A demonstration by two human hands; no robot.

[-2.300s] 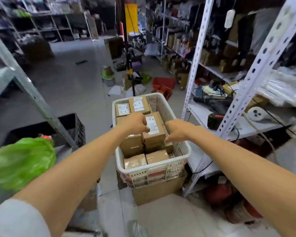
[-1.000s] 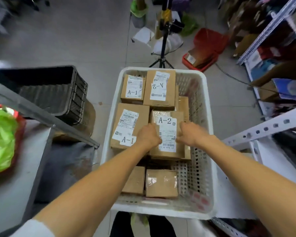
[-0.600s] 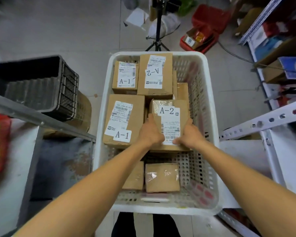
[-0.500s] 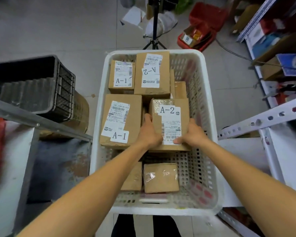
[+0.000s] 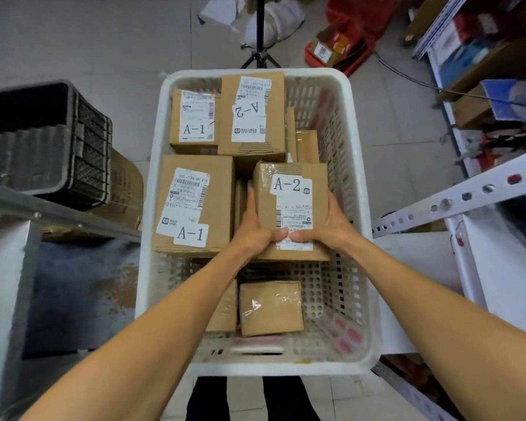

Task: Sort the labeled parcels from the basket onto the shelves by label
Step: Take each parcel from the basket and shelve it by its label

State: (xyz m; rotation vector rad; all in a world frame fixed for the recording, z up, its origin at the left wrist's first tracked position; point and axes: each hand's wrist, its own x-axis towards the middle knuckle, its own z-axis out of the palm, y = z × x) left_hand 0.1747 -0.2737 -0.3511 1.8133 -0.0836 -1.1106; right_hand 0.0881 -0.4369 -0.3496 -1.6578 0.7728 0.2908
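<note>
Parcel A-2 (image 5: pixel 290 205) clamped between left hand (image 5: pixel 253 229) and right hand (image 5: pixel 331 226), fingers curled along sides, inside basket (image 5: pixel 360 268).

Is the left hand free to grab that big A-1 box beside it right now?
Probably not yet: the left hand grips the A-2 parcel, though the big A-1 box lies uncovered alongside.

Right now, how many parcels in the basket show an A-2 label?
2. The held A-2 parcel is gripped between the left hand and right hand; the far A-2 parcel lies at the basket far end. Nearer parcels showing no label may hide more.
</note>
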